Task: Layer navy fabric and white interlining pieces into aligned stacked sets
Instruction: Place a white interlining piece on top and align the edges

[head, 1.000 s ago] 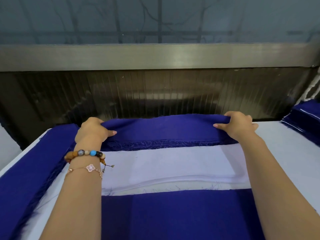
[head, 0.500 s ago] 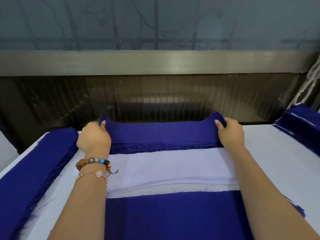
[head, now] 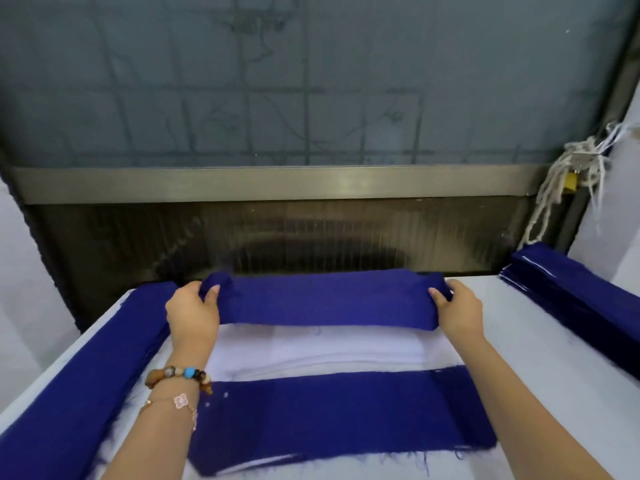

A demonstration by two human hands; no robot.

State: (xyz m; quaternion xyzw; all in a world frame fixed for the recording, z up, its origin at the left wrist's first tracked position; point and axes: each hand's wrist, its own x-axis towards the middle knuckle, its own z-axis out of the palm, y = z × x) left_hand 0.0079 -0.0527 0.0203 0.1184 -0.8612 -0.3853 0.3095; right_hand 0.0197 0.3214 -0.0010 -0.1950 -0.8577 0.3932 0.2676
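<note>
Left hand (head: 192,313) and right hand (head: 459,311): fingers curled round opposite ends of a navy fabric strip (head: 329,299), thumbs on top. Strip stretched level between them, frame centre. Just below it, white interlining stack (head: 311,351). Lower still, a flat navy piece (head: 329,417) with frayed near edge. All on a white table (head: 540,375). Long navy stack (head: 86,368) along the left edge; another navy stack (head: 581,299) at the right. Bead bracelet (head: 180,374) on left wrist.

Arms fwd; L hand (head: 192,315) & R hand (head: 459,311) curled, gripping.
</note>
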